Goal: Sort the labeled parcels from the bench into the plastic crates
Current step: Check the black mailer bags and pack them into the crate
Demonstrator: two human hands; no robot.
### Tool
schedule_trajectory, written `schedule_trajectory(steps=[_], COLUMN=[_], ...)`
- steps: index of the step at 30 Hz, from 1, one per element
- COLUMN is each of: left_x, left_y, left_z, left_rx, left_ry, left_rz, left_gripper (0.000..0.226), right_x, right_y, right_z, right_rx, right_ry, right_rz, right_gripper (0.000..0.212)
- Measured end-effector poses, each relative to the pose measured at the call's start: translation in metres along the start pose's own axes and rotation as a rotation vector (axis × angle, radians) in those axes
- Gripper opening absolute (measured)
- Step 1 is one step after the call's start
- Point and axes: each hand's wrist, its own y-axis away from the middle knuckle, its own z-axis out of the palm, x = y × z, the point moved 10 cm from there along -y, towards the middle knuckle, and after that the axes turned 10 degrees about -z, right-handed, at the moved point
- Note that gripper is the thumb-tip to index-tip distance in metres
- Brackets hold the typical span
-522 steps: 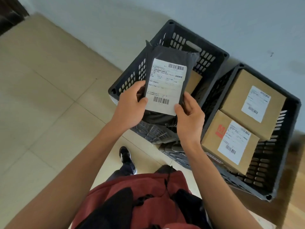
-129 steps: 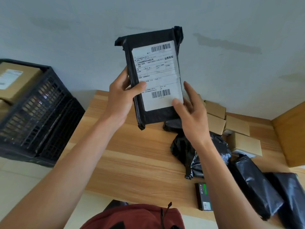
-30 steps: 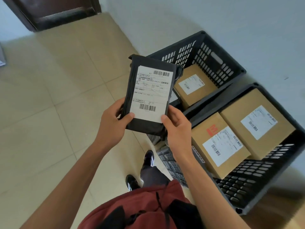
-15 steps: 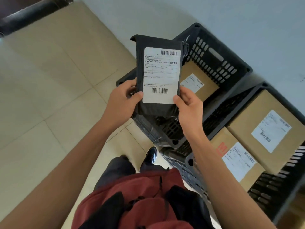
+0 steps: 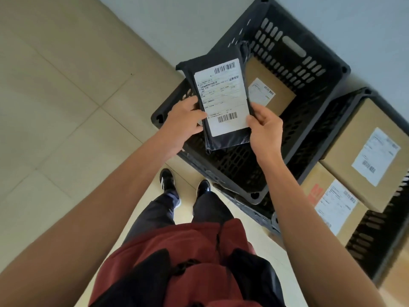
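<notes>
Lowered since a moment ago, the black parcel (image 5: pixel 223 103) now hangs over the left crate (image 5: pixel 327 69), pinched between my left hand (image 5: pixel 183 122) and right hand (image 5: pixel 264 127). Three boxes already sit crated; this one awaits release.

Two crates stand side by side on the floor (image 5: pixel 55 107) against the wall (image 5: pixel 177 18). The left crate (image 5: pixel 309 69) holds one box (image 5: pixel 272 85). The right crate (image 5: pixel 376 262) holds two boxes: near box (image 5: pixel 327 209), far box (image 5: pixel 371 151). A parcel (image 5: pixel 223 98) is over the left crate, between both hands: left hand (image 5: pixel 181 125), right hand (image 5: pixel 265 127).
</notes>
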Motion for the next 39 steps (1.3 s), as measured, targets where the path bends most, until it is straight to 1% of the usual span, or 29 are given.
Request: schedule_trajectory(steps=[5, 8, 10, 13, 16, 19, 22, 23, 24, 25, 26, 27, 29, 30, 31, 33, 34, 35, 37, 39], left_x=[-0.016, -0.018, -0.017, -0.018, -0.022, -0.034, -0.049, -0.053, -0.056, -0.057, -0.061, -0.067, -0.079, -0.082, -0.086, -0.096, -0.099, -0.101, -0.105, -0.109], left_y=[-0.007, -0.005, -0.005, -0.006, -0.007, -0.009, -0.01, -0.01, -0.01, -0.011, -0.012, -0.016, -0.022, -0.026, -0.032, -0.04, -0.042, -0.041, -0.043, -0.048], left_z=[-0.001, 0.007, 0.012, 0.021, 0.029, 0.04, 0.048, 0.051, 0.054, 0.056, 0.058, 0.057, 0.054, 0.055, 0.057, 0.058, 0.058, 0.058, 0.049, 0.043], left_rx=[-0.036, -0.03, -0.022, -0.027, -0.028, -0.035, 0.01, 0.037, 0.054, 0.072, 0.104, 0.145, 0.221, 0.23, 0.238, 0.256, 0.274, 0.311, 0.418, 0.468], left_ry=[0.247, 0.316, 0.334, 0.301, 0.315, 0.337, 0.439, 0.491, 0.54, 0.578, 0.612, 0.656, 0.735, 0.757, 0.776, 0.804, 0.821, 0.833, 0.818, 0.79], left_rz=[-0.209, -0.262, -0.26, -0.233, -0.232, -0.285, -0.365, -0.389, -0.397, -0.395, -0.406, -0.424, -0.456, -0.47, -0.478, -0.514, -0.535, -0.542, -0.53, -0.513], left_gripper=[0.026, 0.022, 0.027, 0.042, 0.056, 0.062, 0.069, 0.066, 0.058, 0.045, 0.036, 0.036, 0.053, 0.063, 0.071, 0.092, 0.096, 0.09, 0.067, 0.058], right_x=[0.022, 0.032, 0.035, 0.04, 0.051, 0.065, 0.071, 0.072, 0.071, 0.072, 0.072, 0.074, 0.077, 0.081, 0.085, 0.094, 0.097, 0.101, 0.105, 0.109], right_y=[-0.002, -0.009, -0.013, -0.016, -0.016, -0.027, -0.037, -0.041, -0.044, -0.047, -0.048, -0.049, -0.048, -0.047, -0.047, -0.046, -0.046, -0.046, -0.046, -0.046], right_z=[0.003, 0.0, -0.003, -0.01, -0.014, -0.012, 0.004, 0.011, 0.017, 0.024, 0.031, 0.039, 0.058, 0.067, 0.075, 0.089, 0.095, 0.1, 0.11, 0.116], right_rx=[0.011, -0.018, -0.047, -0.087, -0.171, -0.294, -0.475, -0.522, -0.554, -0.576, -0.599, -0.628, -0.703, -0.745, -0.784, -0.845, -0.865, -0.877, -0.89, -0.889], right_ry=[0.078, 0.09, 0.103, 0.124, 0.157, 0.245, 0.37, 0.404, 0.43, 0.439, 0.44, 0.44, 0.446, 0.456, 0.468, 0.473, 0.47, 0.472, 0.485, 0.486], right_rz=[0.046, 0.077, 0.081, 0.083, 0.096, 0.125, 0.133, 0.122, 0.106, 0.093, 0.077, 0.067, 0.036, 0.017, 0.005, 0.001, -0.003, -0.011, -0.032, -0.039], right_gripper=[0.039, 0.039, 0.038, 0.037, 0.037, 0.034, 0.031, 0.026, 0.021, 0.018, 0.019, 0.022, 0.036, 0.045, 0.048, 0.045, 0.042, 0.039, 0.036, 0.036])
